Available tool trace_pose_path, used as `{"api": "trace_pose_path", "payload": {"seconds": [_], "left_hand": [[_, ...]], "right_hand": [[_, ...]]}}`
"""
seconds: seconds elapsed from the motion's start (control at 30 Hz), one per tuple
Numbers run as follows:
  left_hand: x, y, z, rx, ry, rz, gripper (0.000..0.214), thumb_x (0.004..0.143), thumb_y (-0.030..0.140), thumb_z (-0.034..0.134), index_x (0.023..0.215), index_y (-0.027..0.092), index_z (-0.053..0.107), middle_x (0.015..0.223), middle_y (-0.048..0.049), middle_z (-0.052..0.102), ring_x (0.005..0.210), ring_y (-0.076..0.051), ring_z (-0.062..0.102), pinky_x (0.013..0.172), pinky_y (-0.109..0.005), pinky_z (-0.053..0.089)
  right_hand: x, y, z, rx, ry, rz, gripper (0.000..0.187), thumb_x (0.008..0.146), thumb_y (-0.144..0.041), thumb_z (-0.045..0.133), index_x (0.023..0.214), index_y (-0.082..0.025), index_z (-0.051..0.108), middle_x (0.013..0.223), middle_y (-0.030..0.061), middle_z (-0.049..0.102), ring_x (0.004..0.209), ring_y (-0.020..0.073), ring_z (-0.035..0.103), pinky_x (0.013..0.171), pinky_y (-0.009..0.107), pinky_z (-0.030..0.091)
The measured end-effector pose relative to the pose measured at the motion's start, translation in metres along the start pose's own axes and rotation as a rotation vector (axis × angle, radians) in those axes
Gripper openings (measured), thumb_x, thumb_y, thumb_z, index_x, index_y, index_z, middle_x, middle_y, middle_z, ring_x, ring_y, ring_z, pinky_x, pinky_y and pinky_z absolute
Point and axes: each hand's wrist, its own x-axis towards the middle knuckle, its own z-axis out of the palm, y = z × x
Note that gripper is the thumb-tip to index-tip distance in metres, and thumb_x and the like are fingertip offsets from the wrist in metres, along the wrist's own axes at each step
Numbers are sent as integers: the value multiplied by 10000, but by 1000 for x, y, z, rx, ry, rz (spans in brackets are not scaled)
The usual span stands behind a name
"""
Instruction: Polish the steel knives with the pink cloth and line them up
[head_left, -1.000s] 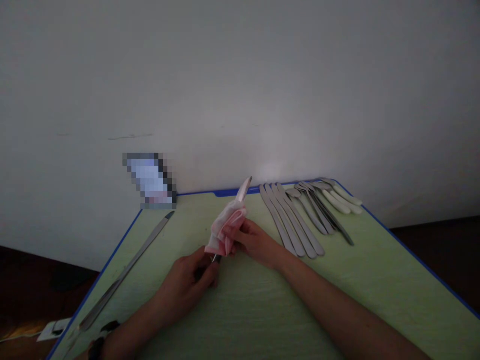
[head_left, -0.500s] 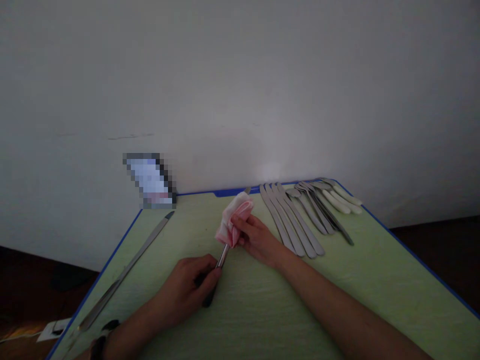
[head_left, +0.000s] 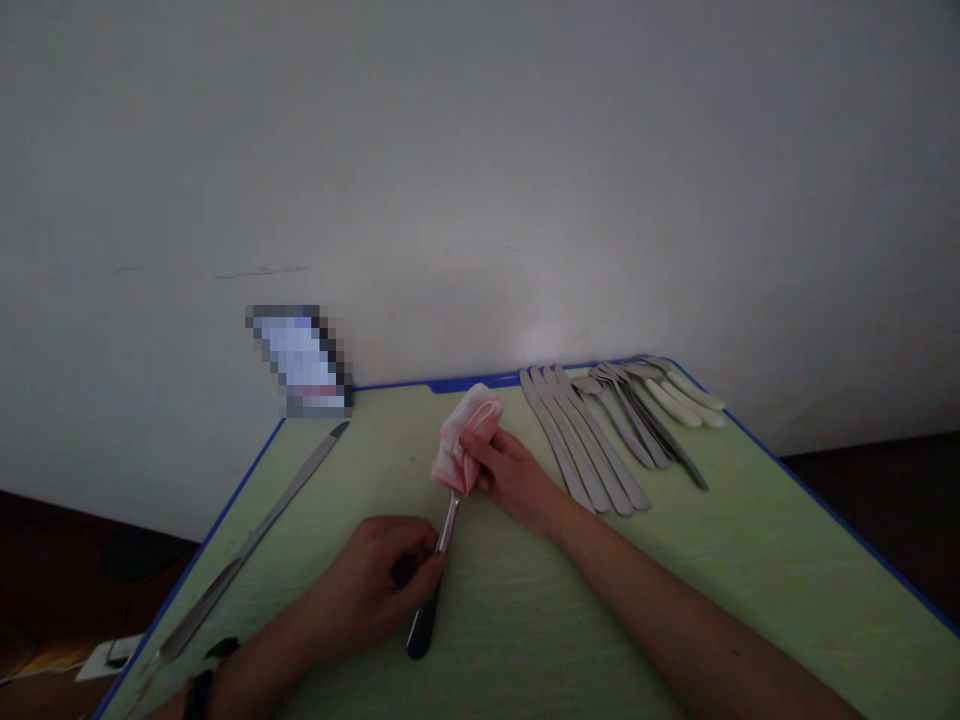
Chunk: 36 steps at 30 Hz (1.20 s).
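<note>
Left hand [head_left: 386, 570]: pinching black-handled utensil [head_left: 421, 628]
Right hand [head_left: 519, 482]: pinching cloth [head_left: 456, 440] around utensil
Wiping: apparently current step
Next stroke: likely needs steady utensil

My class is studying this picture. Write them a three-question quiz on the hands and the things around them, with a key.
1. Multiple choice: which colours does the cloth in the right hand show? (a) blue and green (b) pink and white (c) black and yellow
2. True or false: the left hand touches the cloth.
3. Fill the gap: in the picture, the pale-handled cutlery lies to the ____ of both hands.

Key: 1. b. 2. False; it grips the dark-ended utensil, apart from the cloth. 3. right.
</note>
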Motion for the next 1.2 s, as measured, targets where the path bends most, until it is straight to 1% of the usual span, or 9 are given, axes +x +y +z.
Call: {"api": "trace_pose_path", "payload": {"seconds": [0.17,0.3,0.37,0.47,0.53,0.73,0.83,1.03,1.2], "left_hand": [[0,2,0,29,0,25,303,911,292,409,630,183,442,574,44,422,543,-102,424,555,-220,303],[1,1,-1,-3,1,17,275,892,288,432,636,188,431,570,49,413,531,-100,412,539,-212,301],[1,1,-1,-13,12,19,265,874,274,444,624,191,417,560,53,406,522,-97,403,530,-208,297],[0,1,-1,-11,5,41,250,852,243,452,611,190,412,552,55,408,514,-93,399,532,-206,299],[-1,1,-1,5,-13,65,228,846,235,462,624,187,434,566,52,431,523,-92,410,548,-207,312],[-1,-2,3,-2,22,22,247,850,243,458,610,190,429,551,54,424,520,-94,401,536,-208,302],[0,-4,3,-32,25,2,247,851,250,452,612,192,427,540,58,414,508,-93,391,520,-204,294],[0,-3,-1,-35,-22,48,231,822,243,487,608,190,420,551,58,427,515,-89,400,541,-203,311],[1,-2,0,-101,-5,-24,246,836,254,460,604,197,397,538,65,391,504,-89,374,509,-205,280]], "right_hand": [[-3,-3,-2,-141,-111,18,416,641,-552,725,735,-186,551,630,-33,540,556,97,446,540,248,340],[-6,-7,-2,-272,-147,38,379,672,-517,716,665,-173,556,570,-38,519,503,82,412,513,245,309],[-6,-7,0,-222,-118,45,375,666,-506,720,647,-172,549,553,-42,507,495,79,404,507,244,300],[-3,-6,3,5,11,38,379,613,-482,755,702,-176,551,619,-37,536,542,87,438,533,240,328],[-1,-4,3,84,46,30,385,586,-455,777,732,-177,556,664,-33,548,578,90,455,559,240,350],[-3,0,-3,-117,-89,63,355,642,-466,748,737,-171,575,625,-32,549,543,88,442,529,241,321],[-3,0,-2,-130,-78,68,352,644,-473,741,722,-174,571,614,-34,545,535,87,439,526,240,326],[-1,-2,2,-10,48,7,373,608,-464,754,721,-177,544,631,-43,517,544,81,414,513,231,313],[-4,-4,1,-104,-63,59,364,620,-465,752,724,-176,556,625,-42,524,536,83,425,518,237,325]]}}
